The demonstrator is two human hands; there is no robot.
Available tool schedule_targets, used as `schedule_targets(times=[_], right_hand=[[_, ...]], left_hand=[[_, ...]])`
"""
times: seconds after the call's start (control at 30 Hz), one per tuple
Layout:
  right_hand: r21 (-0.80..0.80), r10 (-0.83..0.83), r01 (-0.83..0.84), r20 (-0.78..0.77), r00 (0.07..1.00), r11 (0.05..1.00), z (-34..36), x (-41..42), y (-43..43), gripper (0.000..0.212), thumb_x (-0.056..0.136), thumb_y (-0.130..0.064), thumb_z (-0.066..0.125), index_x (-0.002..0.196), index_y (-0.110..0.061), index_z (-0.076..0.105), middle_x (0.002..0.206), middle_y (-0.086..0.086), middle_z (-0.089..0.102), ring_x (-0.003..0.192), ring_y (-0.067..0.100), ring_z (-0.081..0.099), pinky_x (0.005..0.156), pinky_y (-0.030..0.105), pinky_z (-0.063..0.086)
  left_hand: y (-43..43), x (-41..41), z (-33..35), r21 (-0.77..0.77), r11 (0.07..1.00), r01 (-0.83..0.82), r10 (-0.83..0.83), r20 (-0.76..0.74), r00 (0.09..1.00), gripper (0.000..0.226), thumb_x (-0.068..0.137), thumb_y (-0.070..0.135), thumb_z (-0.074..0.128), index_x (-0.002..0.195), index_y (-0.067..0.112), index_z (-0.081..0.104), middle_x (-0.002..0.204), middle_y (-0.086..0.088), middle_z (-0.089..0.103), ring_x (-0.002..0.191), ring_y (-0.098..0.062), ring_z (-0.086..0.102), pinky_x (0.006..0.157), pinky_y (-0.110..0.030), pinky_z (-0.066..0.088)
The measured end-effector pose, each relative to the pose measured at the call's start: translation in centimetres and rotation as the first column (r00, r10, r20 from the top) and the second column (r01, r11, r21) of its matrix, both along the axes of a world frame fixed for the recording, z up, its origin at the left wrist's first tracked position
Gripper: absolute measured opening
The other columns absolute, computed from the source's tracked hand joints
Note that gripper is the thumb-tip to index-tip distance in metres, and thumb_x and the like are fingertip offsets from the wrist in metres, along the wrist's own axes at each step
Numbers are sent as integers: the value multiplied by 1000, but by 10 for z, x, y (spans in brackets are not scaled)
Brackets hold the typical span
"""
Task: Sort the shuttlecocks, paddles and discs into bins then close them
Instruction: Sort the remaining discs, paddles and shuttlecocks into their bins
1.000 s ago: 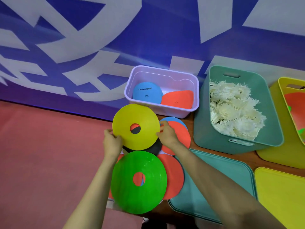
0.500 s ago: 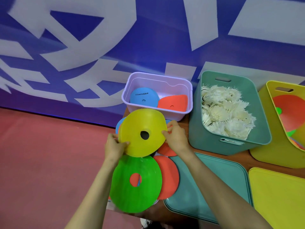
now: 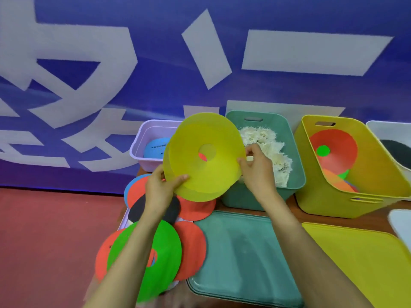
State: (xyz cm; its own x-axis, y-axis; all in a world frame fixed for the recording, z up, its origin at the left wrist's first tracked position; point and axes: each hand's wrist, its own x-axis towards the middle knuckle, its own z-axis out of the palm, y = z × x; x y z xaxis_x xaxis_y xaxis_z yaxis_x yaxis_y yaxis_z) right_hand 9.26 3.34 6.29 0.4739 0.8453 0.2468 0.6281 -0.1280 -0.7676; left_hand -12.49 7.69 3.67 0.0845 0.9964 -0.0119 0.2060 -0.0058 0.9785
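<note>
2 hands, L [image 3: 158, 192] & R [image 3: 259, 172], grip 1 yellow disc [image 3: 209, 174] mid-air.

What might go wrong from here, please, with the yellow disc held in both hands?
The yellow plastic disc is pinched at its rim by the left hand and right hand, near the teal plastic bin of white feather shuttlecocks; it might slip in. The green disc under the left forearm seems to overhang the red floor; a nudge could drop it.

Wooden table [image 3: 369, 222]: bins [image 3: 244, 196], flat lids [image 3: 240, 252], loose discs [image 3: 193, 247].
</note>
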Motion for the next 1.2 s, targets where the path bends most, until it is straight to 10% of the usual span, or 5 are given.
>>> schedule_targets(times=[0.17, 0.47, 0.67, 0.93, 1.2], right_hand=[[56, -147, 146, 26, 989, 988, 15, 98, -24, 11, 86, -5, 60, 91, -8, 51, 79, 5, 52, 76, 28, 55, 66, 37, 41], [75, -366, 365, 1, 931, 928, 23, 278, -83, 11, 90, -9, 58, 99, -7, 53, 88, 7, 58, 86, 33, 58, 73, 42, 45], [56, -432, 429, 65, 900, 902, 31, 356, -83, 19, 94, 0, 43, 111, -4, 50, 102, 21, 62, 93, 40, 56, 70, 38, 38], [-38, -313, 324, 174, 934, 945, 11, 411, -48, 26, 94, 3, 37, 113, -10, 50, 107, 15, 61, 93, 32, 56, 70, 34, 41], [-267, -87, 176, 313, 946, 948, -29, 439, -5, 29, 94, 1, 40, 121, -5, 47, 114, 19, 58, 102, 37, 57, 81, 42, 46]], left_hand=[[-5, 92, 20, 7, 991, 133, -133, -12, 991, 7, 79, 33, 61, 85, 29, 65, 88, -2, 70, 79, -23, 66, 72, -50, 57], [-32, 268, 45, -55, 934, 352, -356, -84, 931, 30, 95, 2, 45, 120, 14, 55, 98, -9, 63, 79, -21, 65, 60, -22, 57], [-43, 355, 51, -63, 903, 425, -421, -325, 847, 48, 83, -8, 54, 126, 10, 42, 101, -8, 56, 70, -28, 65, 64, -41, 58], [-35, 437, 30, -149, 773, 617, -467, -792, 393, 48, 88, 2, 51, 135, 6, 41, 118, -22, 59, 105, -39, 59, 87, -44, 50], [-21, 467, -3, -296, 717, 631, -448, -889, 91, 30, 89, -1, 46, 118, 2, 55, 121, -21, 56, 112, -36, 54, 92, -41, 45]])
